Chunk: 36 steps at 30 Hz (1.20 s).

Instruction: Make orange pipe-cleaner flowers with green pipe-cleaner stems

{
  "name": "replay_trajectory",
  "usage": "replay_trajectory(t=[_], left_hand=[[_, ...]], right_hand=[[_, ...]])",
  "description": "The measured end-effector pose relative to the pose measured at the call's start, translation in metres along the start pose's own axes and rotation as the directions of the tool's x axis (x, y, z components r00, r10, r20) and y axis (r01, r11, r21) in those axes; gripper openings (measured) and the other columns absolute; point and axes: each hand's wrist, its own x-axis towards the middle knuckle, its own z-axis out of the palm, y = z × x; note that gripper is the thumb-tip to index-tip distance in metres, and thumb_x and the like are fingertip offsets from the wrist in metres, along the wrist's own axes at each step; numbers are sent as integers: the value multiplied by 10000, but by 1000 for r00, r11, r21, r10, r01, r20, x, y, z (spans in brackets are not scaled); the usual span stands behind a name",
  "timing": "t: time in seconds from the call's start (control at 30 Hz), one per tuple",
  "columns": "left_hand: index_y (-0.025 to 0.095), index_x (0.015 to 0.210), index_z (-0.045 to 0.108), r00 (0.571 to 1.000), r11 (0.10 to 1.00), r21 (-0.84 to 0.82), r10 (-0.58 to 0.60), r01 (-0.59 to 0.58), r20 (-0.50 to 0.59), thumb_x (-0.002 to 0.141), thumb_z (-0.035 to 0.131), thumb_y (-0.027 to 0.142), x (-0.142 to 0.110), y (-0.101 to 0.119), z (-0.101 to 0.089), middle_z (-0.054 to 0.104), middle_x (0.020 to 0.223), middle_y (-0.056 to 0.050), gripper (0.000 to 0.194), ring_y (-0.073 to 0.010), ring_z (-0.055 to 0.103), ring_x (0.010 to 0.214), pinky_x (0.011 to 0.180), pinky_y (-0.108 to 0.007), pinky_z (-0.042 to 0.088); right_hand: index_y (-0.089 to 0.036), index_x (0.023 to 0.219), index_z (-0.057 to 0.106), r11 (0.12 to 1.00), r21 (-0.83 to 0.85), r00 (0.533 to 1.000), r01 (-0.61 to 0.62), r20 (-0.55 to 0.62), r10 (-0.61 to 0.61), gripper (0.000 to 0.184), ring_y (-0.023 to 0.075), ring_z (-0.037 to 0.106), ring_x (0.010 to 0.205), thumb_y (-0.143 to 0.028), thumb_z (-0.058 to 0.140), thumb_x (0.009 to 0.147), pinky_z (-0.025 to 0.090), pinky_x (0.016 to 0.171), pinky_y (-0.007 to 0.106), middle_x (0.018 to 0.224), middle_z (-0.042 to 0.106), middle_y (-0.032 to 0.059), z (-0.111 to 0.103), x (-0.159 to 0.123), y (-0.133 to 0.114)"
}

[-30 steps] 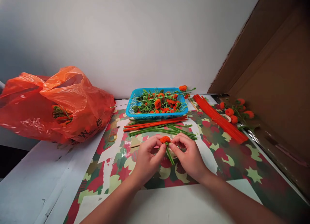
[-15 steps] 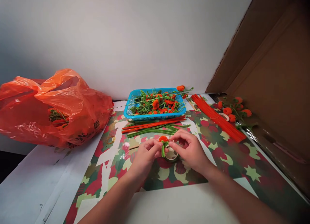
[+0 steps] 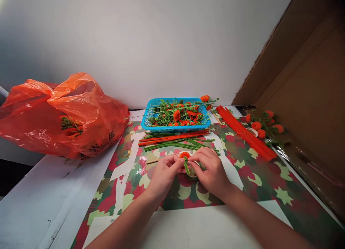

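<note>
Left hand (image 3: 167, 171) and right hand (image 3: 211, 170) pinch the orange flower (image 3: 184, 155) at its base, midway between them; I see its green strip (image 3: 187, 167) slanting down the view, though exact contact is too small to confirm.

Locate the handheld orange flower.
In the head view, the orange flower sits just right of center, between the left hand and right hand, nearer than the blue basket.

Orange flower (image 3: 184, 155), green strip (image 3: 187, 168) below
</note>
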Motion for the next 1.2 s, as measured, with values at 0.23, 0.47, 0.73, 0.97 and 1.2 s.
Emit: replay_trajectory(t=[0.23, 0.47, 0.73, 0.97, 1.2], left_hand=[[146, 613, 600, 999, 1000, -25, 11, -12, -32, 681, 731, 418, -1, -5, 1, 585, 615, 5, 309, -110, 582, 594, 601, -224, 497], [160, 593, 561, 981, 978, 108, 187, -181, -55, 742, 696, 364, -3, -7, 1, 591, 646, -3, 286, -112, 556, 612, 580, -212, 469], [190, 723, 605, 671, 505, 553, 729, -662, 137, 828, 565, 101, -8, -19, -3, 690, 1004, -71, 144, -190, 654, 938, 807, -286, 533], [142, 917, 597, 261, -53, 534, 829, -844, 494, 795, 538, -31, 5, -24, -12, 654, 1120, -133, 219, -194, 644, 1019, 860, -299, 552], [159, 621, 543, 840, 751, 409, 537, -518, 77, 848, 576, 227, 3, -11, -4, 645, 774, -31, 239, -127, 621, 715, 630, -219, 520]], right_hand=[[-197, 797, 595, 1000, -17, 997, -15, -74, 14, 124, 173, 531, 737, -131, 529, 880, 384, 657, 318, 729, 585, 29, 4, -3, -6], [-199, 781, 589, 990, 42, 987, -133, -84, 136, 110, 168, 519, 726, -143, 546, 866, 372, 658, 313, 725, 569, 18, 7, -6, -11], [-185, 721, 569, 506, 579, 732, -639, 257, 631, 271, 121, 401, 564, -439, 600, 811, 325, 517, 258, 633, 463, -19, 7, 1, -26], [-168, 627, 520, -117, 630, 492, -768, 696, 524, 338, 69, 253, 535, -376, 784, 597, 286, 522, 212, 567, 336, -69, -3, 5, -18], [-148, 721, 613, 137, 631, 580, -764, 577, 575, 315, 89, 392, 577, -437, 728, 670, 331, 564, 233, 633, 484, -26, -8, 13, -10]])
